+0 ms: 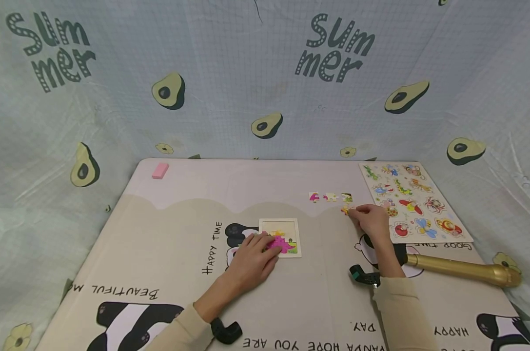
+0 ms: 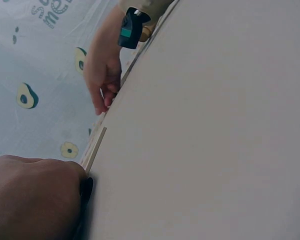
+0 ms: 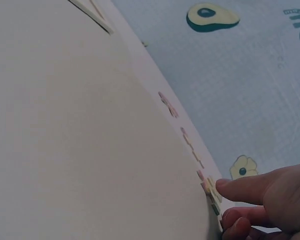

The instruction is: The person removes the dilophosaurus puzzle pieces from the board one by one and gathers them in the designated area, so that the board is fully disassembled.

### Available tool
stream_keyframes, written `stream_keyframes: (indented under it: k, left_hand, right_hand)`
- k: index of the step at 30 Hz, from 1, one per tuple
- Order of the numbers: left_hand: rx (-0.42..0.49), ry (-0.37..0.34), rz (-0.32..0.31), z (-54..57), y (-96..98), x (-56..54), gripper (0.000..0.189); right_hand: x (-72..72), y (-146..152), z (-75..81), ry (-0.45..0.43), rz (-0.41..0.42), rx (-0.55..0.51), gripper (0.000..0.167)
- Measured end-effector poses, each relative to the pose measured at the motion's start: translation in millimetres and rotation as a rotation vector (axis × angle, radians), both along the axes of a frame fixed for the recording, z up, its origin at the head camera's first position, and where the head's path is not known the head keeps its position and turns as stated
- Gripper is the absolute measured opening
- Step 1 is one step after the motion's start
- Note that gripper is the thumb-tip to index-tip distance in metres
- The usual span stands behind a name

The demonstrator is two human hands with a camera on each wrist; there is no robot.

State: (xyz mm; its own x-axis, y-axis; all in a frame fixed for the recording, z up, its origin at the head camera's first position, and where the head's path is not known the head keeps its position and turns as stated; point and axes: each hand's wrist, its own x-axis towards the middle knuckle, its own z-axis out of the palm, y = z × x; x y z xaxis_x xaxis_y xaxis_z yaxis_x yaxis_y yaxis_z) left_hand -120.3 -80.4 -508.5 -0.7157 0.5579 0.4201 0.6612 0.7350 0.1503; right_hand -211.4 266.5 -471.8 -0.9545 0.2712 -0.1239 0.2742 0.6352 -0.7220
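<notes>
My left hand (image 1: 255, 258) rests on the lower left of a small square jigsaw tray (image 1: 297, 224). Fitted pieces with a magenta picture (image 1: 282, 244) show past its fingertips; fingers cover part of them. To the right, my right hand (image 1: 372, 222) pinches an orange-yellow puzzle piece (image 1: 345, 211) at the table surface. Just beyond it lie three loose pieces in a row: a magenta piece (image 1: 314, 197), a pale piece with pink (image 1: 331, 197) and a green piece (image 1: 346, 197). In the right wrist view the thumb (image 3: 240, 189) and curled fingers are beside the pieces.
A sheet of animal and insect pictures (image 1: 418, 202) lies at the right beyond my right hand. A gold rod (image 1: 462, 269) lies near the right forearm. At the far left corner is a pink block (image 1: 160, 170). A printed cloth (image 1: 221, 63) hangs behind the table.
</notes>
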Motion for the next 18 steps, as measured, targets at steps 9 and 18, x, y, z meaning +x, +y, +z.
stream_keyframes:
  k: [9, 18]
  left_hand:
    - [-0.002, -0.016, 0.004, 1.2, -0.6, 0.3, 0.025]
    - [-0.012, -0.016, 0.008, 0.9, -0.8, -0.2, 0.025]
  right_hand:
    - [0.4, -6.6, -1.1, 0.007, 0.048, 0.092, 0.054]
    - [-1.5, -10.0, -4.3, 0.043, 0.046, 0.160, 0.051]
